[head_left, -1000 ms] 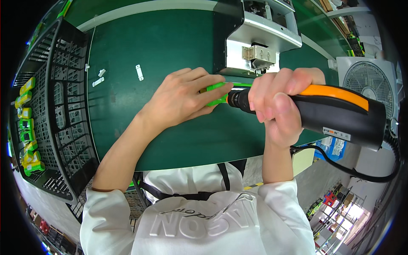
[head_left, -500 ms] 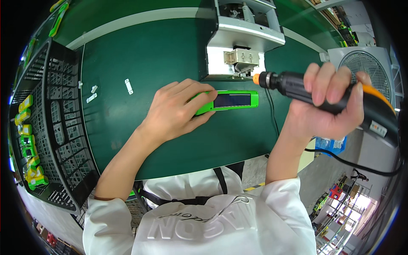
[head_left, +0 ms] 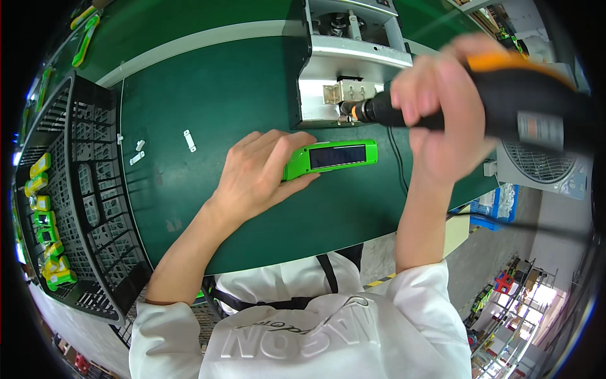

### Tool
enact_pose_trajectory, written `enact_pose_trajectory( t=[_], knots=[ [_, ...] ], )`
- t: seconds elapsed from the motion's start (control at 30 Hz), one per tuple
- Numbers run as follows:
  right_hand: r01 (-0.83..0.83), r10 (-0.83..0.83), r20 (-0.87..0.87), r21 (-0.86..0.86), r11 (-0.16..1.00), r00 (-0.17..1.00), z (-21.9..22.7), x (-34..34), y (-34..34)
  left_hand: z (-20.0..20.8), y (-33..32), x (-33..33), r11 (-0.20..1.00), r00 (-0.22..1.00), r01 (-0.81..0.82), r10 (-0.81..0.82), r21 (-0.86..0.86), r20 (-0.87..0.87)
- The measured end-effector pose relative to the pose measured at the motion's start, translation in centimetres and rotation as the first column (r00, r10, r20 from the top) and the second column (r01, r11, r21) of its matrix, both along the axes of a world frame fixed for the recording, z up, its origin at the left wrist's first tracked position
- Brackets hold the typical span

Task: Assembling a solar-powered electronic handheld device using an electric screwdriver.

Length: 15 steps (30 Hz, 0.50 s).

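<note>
My left hand (head_left: 252,167) is closed around the left end of a bright green device with a dark rectangular panel (head_left: 338,158), which lies on the green table, panel up. In my right hand (head_left: 445,117) is a black and orange electric screwdriver (head_left: 521,88), its grip blurred by motion. The screwdriver's orange-ringed tip is at the front outlet of a metal box-shaped machine (head_left: 360,54), which looks like a screw feeder. Whether a screw sits on the tip is too small to tell.
Small white strips (head_left: 189,141) lie on the table's left side. A black plastic crate (head_left: 79,196) with several green and yellow items stands at the left edge. A thin cable (head_left: 398,158) runs from the machine. A fan (head_left: 543,163) and a blue bin (head_left: 486,222) are at right.
My right hand has moved the screwdriver up and left, bringing its tip to the machine's outlet. The green device has shifted slightly left and tilted a little, still in my left hand.
</note>
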State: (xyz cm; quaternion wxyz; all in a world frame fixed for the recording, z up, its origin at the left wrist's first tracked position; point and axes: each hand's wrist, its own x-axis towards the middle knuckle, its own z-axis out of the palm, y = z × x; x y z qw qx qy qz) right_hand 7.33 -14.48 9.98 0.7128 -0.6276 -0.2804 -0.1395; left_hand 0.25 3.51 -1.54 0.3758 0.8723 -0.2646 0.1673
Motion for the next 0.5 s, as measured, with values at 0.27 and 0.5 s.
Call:
enact_pose_trajectory(
  t=[0.27,0.5],
  knots=[
    [-0.229,0.245,-0.292,0.088,0.969,0.925,0.7,3.7,0.0,-0.8,0.3,-0.1,0.999,0.998,-0.031,0.032,-0.015,0.048],
    [-0.333,0.361,-0.138,0.188,0.924,0.922,-0.9,-0.4,0.5,-0.6,0.1,0.1,1.000,0.999,-0.009,0.010,-0.030,0.051]
  ],
)
